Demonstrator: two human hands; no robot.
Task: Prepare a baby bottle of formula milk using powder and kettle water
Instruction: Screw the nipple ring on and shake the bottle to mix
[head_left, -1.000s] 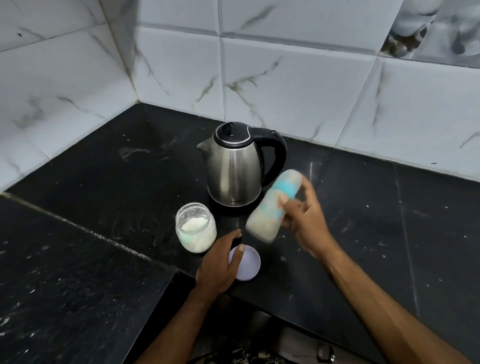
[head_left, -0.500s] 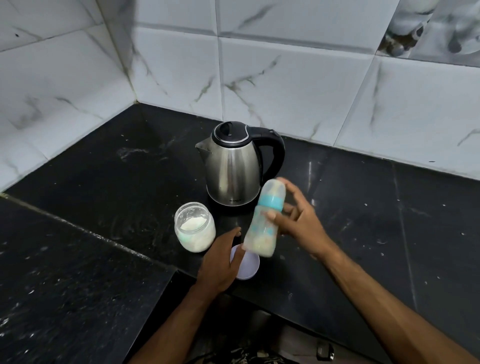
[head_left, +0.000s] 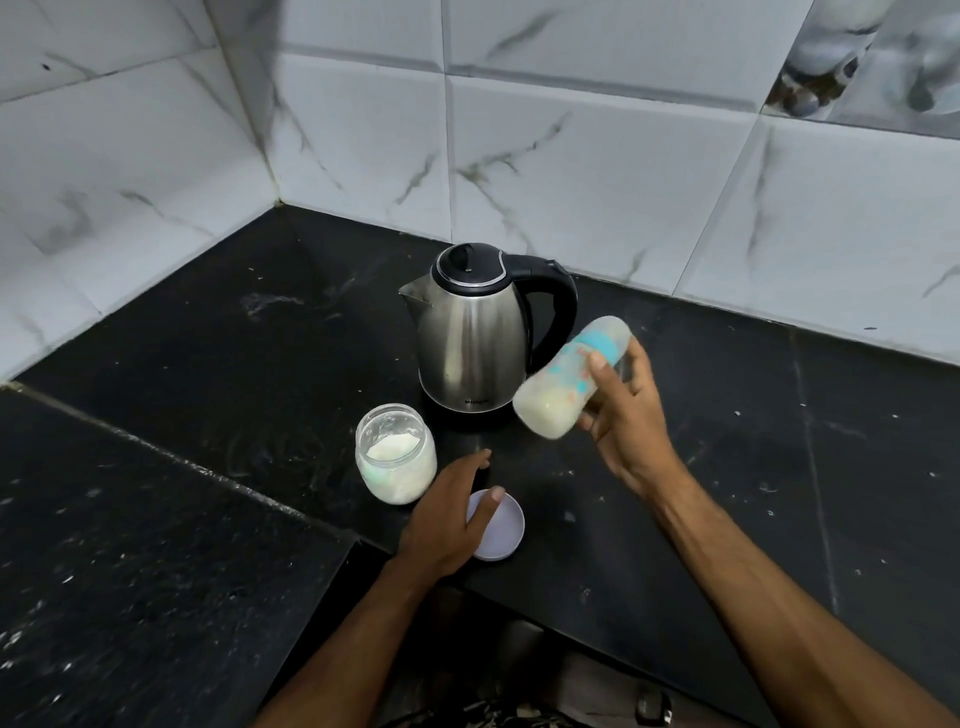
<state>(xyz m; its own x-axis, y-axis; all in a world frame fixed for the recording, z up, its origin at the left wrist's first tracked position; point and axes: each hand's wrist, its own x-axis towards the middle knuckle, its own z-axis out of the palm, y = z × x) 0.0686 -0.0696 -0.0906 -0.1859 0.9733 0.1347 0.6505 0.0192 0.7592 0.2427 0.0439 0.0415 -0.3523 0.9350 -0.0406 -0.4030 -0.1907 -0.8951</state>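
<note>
Black stone desk (head_left: 156, 519): corner unit, white marble-look tiles on both walls; a raised seam runs diagonally at the left, and the front edge drops away below the left hand.
Powder jar (head_left: 396, 453): clear, lid off, upright, part-filled with white powder; stands just left of the left hand and in front of the kettle.
Kettle (head_left: 478, 332): steel body, black lid closed, spout to the left, handle to the right; upright behind jar and bottle.
Left hand (head_left: 449, 514): fingers relaxed and spread, holding nothing; rests partly over the jar lid (head_left: 501, 525), which lies flat near the front edge.
Baby bottle (head_left: 571, 384): capped, milky liquid inside, tilted with base down-left; gripped by the right hand, off the desk, just beside the kettle handle.
Right hand (head_left: 623, 415): fingers curled round the bottle.
Change: half a second earlier the bottle stood nearer upright and lower; now it leans over again, as a second ago. Judged a shaking stroke, so mixing is under way and filling is done.
Room: open desk to the right; kettle close on the left limits the swing.
</note>
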